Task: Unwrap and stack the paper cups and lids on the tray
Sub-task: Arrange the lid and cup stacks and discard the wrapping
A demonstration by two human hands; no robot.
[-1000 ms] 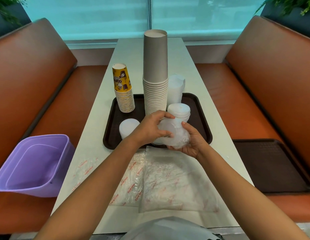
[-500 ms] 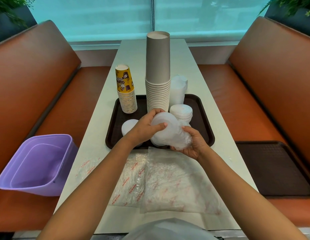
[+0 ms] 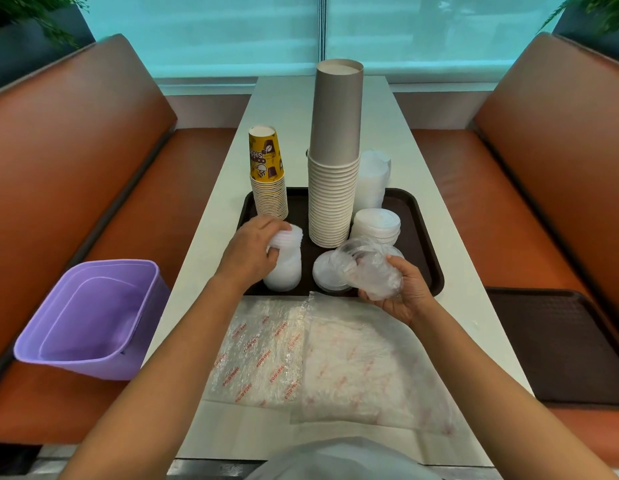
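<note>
A dark brown tray (image 3: 424,237) lies across the white table. On it stand a tall stack of grey paper cups (image 3: 334,161) and a shorter stack of yellow printed cups (image 3: 268,178). My left hand (image 3: 250,252) grips a batch of white lids (image 3: 287,239) on top of a lid stack (image 3: 283,271) at the tray's front left. My right hand (image 3: 401,292) holds a crumpled clear plastic wrapper (image 3: 370,268) over the tray's front right. A flat pile of lids (image 3: 323,271) lies partly under it. Further lid stacks (image 3: 377,225) stand behind.
Empty printed plastic bags (image 3: 311,358) lie flat on the table in front of the tray. A purple bin (image 3: 89,317) sits on the left bench. A second dark tray (image 3: 557,341) rests on the right bench. Orange seat backs flank the table.
My hands have separated. The left hand drew the lids out of the wrapper and carried them left onto the front-left lid stack. The right hand keeps the emptied wrapper.
</note>
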